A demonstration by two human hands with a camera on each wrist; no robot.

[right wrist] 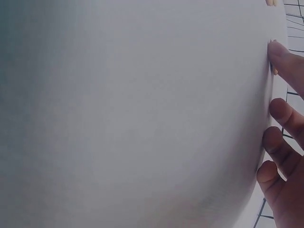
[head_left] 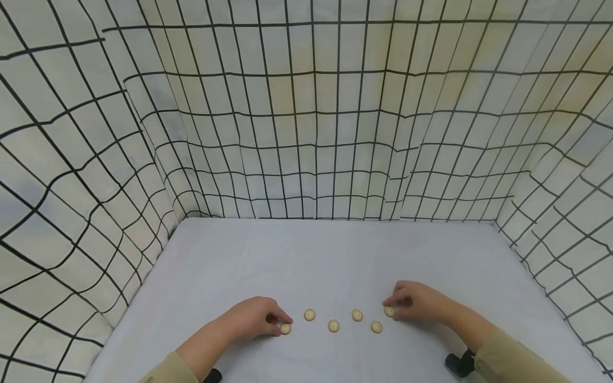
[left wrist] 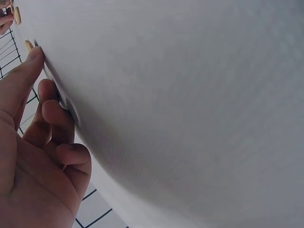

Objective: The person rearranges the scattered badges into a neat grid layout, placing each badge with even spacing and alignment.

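Light tan buttons lie in a loose zigzag row on the white cloth. At the row's left end my left hand (head_left: 261, 317) pinches a button (head_left: 286, 329) between thumb and forefinger, low over the cloth. The right hand (head_left: 417, 301) grips the button (head_left: 389, 311) at the right end by its edges. Between the hands lie several more, among them a button (head_left: 309, 315) near the left fingertips and a button (head_left: 376, 326) near the right. In the left wrist view, the thumb of the left hand (left wrist: 45, 137) partly hides its button. The right hand (right wrist: 282, 152) shows only at that view's edge.
White cloth (head_left: 330, 255) covers the flat table. Panels with a black grid (head_left: 313, 114) rise at the back and along both sides. Dark wrist-worn devices, such as the black one (head_left: 460, 364) by the right sleeve, sit under the forearms.
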